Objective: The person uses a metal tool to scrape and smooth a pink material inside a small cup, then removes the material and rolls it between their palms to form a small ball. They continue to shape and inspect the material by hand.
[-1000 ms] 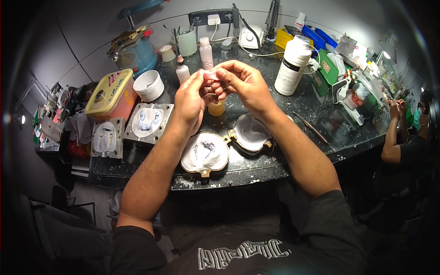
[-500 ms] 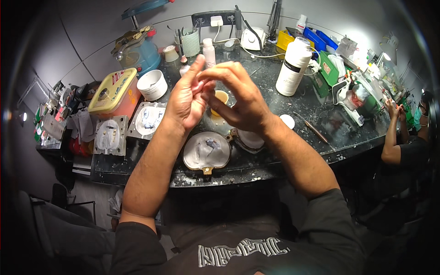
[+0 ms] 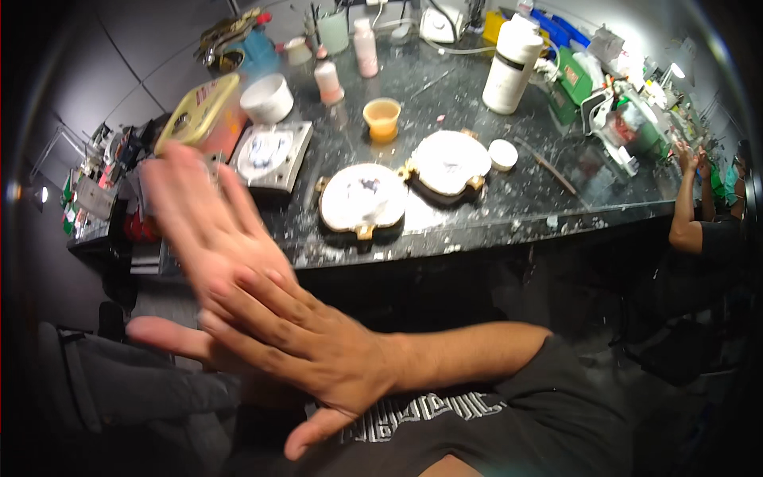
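My left hand (image 3: pixel 214 238) is held up off the near left edge of the bench, its fingers and thumb stretched out and somewhat blurred. Across its palm and wrist lies my right hand (image 3: pixel 326 350), flat, with fingers extended and thumb apart. Neither holds an object. Beyond them on the bench sit two round plaster moulds in brass-coloured frames, a nearer mould (image 3: pixel 350 208) and a farther mould (image 3: pixel 453 151), side by side. Behind these stands a small clear cup (image 3: pixel 382 126) of orange-tan contents. My left forearm is mostly hidden.
A square metal mould (image 3: pixel 274 155), white tub (image 3: pixel 268 99) and yellow-lidded box (image 3: pixel 199 111) stand at left. Pink-tinted bottles (image 3: pixel 327 82) are behind the cup. At right are a white lid (image 3: pixel 502 155), thin tool (image 3: pixel 548 168) and large white bottle (image 3: pixel 511 67). A co-worker's arm (image 3: pixel 685 207) shows far right.
Both hands have moved from above the bench down and left, toward my body. My right hand has gone from the left fingers to lying across the left palm. Both moulds are now uncovered.
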Tool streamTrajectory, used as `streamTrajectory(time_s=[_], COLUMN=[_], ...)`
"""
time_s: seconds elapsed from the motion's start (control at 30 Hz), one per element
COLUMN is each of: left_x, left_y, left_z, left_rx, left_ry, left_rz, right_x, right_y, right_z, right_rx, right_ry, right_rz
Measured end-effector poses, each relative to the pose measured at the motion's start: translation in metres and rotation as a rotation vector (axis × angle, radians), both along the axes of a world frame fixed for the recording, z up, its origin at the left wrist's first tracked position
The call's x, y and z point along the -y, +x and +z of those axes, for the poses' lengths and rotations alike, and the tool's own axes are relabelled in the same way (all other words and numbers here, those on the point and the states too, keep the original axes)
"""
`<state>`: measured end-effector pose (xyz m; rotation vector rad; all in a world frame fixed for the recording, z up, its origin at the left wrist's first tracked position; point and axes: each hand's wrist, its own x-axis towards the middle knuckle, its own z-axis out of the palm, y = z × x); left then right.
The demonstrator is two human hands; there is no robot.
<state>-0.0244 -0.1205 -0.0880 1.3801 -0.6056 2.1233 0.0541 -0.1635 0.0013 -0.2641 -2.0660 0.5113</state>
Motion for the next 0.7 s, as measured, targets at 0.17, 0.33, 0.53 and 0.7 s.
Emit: streamTrajectory(time_s=[0.17, 0.33, 0.53, 0.7], left_x=[0.018, 0.048, 0.039, -0.016], left_y=[-0.024, -0.009, -0.025, -0.013], left_z=[0.011, 0.043, 0.089, 0.117], left_rx=[-0.015, -0.198, -0.185, -0.107], left_ry=[-0.027, -0.366, -0.71, -0.681], left_rz=[-0.008, -0.053, -0.076, 0.283], right_x=[-0.042, -0.036, -0.036, -0.008], right_y=[-0.004, -0.01, -0.004, -0.002], right_z=[0.005, 0.011, -0.001, -0.03], right_rx=[-0.428, -0.288, -0.244, -0.089], right_ry=[-0.109, 0.011, 0.016, -0.124], right_rz=[-0.005, 0.084, -0.008, -0.065])
